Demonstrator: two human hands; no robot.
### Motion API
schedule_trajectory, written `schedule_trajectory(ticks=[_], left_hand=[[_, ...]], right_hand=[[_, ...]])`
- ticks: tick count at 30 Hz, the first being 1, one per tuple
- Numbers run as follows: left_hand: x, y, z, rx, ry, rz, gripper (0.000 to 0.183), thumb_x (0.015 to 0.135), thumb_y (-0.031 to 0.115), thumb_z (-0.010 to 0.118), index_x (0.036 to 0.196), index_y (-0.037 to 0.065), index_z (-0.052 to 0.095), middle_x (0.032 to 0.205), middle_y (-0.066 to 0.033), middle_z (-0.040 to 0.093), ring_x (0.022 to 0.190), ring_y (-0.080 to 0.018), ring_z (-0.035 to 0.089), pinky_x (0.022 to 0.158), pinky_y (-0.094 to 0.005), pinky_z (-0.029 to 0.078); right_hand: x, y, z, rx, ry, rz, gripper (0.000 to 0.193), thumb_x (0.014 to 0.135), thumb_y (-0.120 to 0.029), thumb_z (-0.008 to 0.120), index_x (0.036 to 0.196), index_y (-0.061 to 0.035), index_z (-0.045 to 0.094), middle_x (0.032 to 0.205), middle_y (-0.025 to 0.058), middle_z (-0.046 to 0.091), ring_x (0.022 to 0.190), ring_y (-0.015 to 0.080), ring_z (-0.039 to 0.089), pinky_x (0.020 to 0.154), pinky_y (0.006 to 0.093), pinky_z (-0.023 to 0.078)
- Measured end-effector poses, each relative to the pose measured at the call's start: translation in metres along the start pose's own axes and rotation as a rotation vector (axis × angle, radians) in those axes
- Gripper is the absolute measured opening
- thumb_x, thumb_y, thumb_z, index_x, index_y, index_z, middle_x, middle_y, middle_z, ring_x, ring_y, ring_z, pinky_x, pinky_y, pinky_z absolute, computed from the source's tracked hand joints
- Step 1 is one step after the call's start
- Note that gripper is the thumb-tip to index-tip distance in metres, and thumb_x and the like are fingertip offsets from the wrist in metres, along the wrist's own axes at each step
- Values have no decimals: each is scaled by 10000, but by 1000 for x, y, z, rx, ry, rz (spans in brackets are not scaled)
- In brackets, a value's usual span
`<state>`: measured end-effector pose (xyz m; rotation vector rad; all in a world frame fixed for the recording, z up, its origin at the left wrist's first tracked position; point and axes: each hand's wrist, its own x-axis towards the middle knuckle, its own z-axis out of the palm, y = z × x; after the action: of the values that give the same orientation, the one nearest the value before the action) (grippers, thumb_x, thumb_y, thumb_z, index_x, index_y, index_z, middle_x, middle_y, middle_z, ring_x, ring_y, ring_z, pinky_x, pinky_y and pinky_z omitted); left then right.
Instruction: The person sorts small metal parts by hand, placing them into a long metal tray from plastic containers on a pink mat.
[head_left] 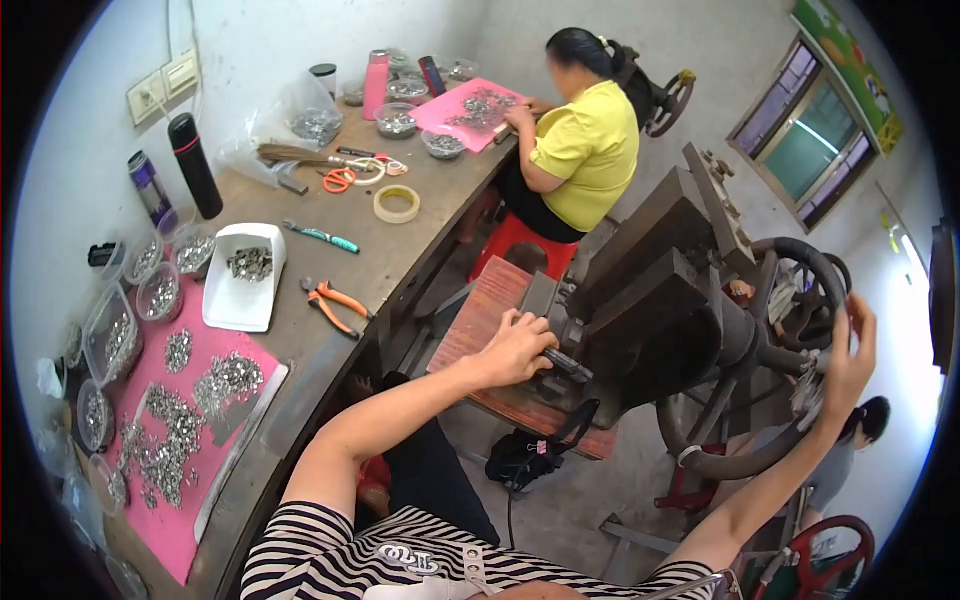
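Note:
My left hand (518,350) is at the front of a dark, heavy hand press (650,330). Its fingers are closed on a short black tool (568,365) lying across the press's base; I cannot make out its exact kind. Under it is a reddish wooden board (485,305). My right hand (850,350) is raised at the far side of the press's large handwheel (815,262). Its fingers are stretched upward against the rim, and a grey cloth wrapping (808,388) shows on the rim beside the wrist.
On the left bench (330,255) lie orange-handled pliers (335,303), teal-handled pliers (322,236), a tape roll (397,204), and a white tray (238,305) with metal pieces. More pieces cover a pink sheet (175,545). A person in yellow (590,150) sits ahead; another person (835,470) is at right.

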<state>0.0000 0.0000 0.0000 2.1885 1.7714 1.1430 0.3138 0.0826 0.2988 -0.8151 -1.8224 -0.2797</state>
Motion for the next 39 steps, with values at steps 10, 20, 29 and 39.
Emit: schedule_trajectory(ticks=[10, 20, 29, 39], left_hand=[[-140, 31, -97, 246, 482, -282, 271, 798, 156, 744, 1046, 70, 680, 1012, -90, 632, 1011, -292, 566, 944, -429, 368], [-315, 109, -134, 620, 738, -821, 295, 808, 136, 736, 1079, 59, 650, 1037, -96, 603, 1038, -292, 543, 954, -441, 352], [-412, 145, -138, 687, 769, -1054, 295, 824, 129, 739, 1096, 50, 657, 1042, -80, 608, 999, -271, 547, 906, -415, 372], [-426, 132, -139, 808, 794, -1025, 242, 860, 115, 721, 1096, 65, 700, 1078, -70, 632, 1024, -254, 567, 917, -426, 382]], right_hand=[[-191, -142, 171, 714, -787, -218, 451, 822, -75, 772, 1225, 24, 596, 1103, 189, 645, 988, 348, 648, 873, 406, 531], [-261, -306, 227, 1328, -1012, -531, 304, 856, 94, 605, 1151, 18, 600, 1007, 200, 607, 924, 415, 633, 796, 451, 523], [-349, -393, 217, 1467, -1093, -589, 299, 857, 85, 628, 1147, 14, 640, 1033, 182, 647, 973, 371, 643, 854, 417, 509], [-376, -411, 211, 1369, -902, -715, 549, 769, -102, 815, 1265, -23, 595, 1228, 145, 595, 1183, 354, 540, 1001, 460, 426]])
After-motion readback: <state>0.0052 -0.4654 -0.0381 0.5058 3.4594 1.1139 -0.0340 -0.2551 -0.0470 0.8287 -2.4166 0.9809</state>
